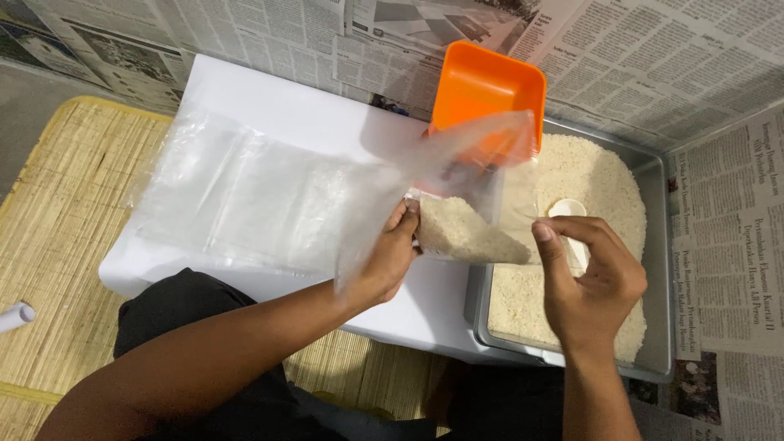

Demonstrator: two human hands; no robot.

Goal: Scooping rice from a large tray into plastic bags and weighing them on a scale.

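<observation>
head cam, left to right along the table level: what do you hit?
White tube end → woven mat → stack of clear plastic bags → left hand → clear bag part-filled with rice → right hand → grey tray of rice → newspaper.

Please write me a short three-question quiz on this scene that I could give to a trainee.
1. True or false: the clear bag held between the left hand and the right hand already has rice in it.
2. What colour is the scoop behind the bag? A) blue B) orange C) green
3. Fill in: the loose rice lies in a grey ____.

Key
1. True: rice fills the bag's lower corner.
2. B, orange.
3. Tray, at the right end of the white table, where a stack of empty bags lies.
</observation>
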